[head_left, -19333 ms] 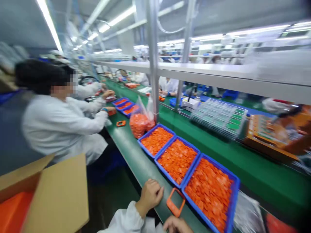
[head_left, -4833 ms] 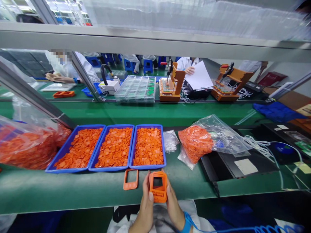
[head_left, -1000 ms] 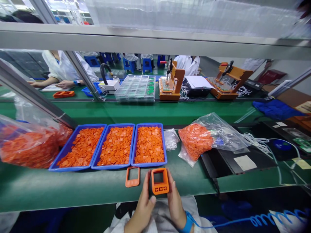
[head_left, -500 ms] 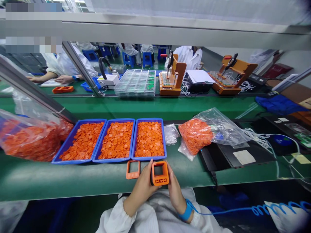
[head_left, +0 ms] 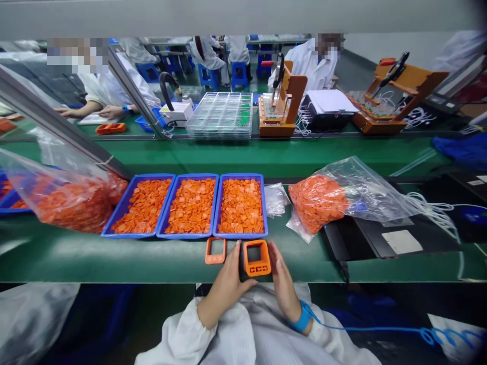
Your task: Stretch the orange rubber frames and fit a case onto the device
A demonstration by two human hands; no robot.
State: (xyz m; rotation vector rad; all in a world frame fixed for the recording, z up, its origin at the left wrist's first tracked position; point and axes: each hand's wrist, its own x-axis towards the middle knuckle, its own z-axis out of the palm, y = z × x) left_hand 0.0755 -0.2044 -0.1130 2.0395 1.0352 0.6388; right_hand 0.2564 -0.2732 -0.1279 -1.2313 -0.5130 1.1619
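An orange square housing (head_left: 257, 269) with a square opening and small slots along its front sits at the table's near edge between my hands. My left hand (head_left: 229, 278) is open to its left, fingers stretched forward and thumb out, with a gap to the housing. On the other side, my right hand (head_left: 283, 278) is also open, its fingers straight along the housing's right side; whether they touch it I cannot tell. A blue wrist strap (head_left: 303, 318) is on my right wrist. Beside my left fingertips lies a thin orange frame (head_left: 215, 260).
Blue trays (head_left: 266, 230) of small orange pieces line the table, with bags of orange parts at left (head_left: 76, 203) and right (head_left: 318, 200). A black device (head_left: 363, 243) lies right. Beyond are clear compartment boxes (head_left: 220, 119), orange clamp fixtures (head_left: 299, 101) and co-workers in white coats.
Both hands have loosened from the orange housing, and the left has moved away from its side. My view has shifted, so the scene sits higher and the left and right ends moved outward.
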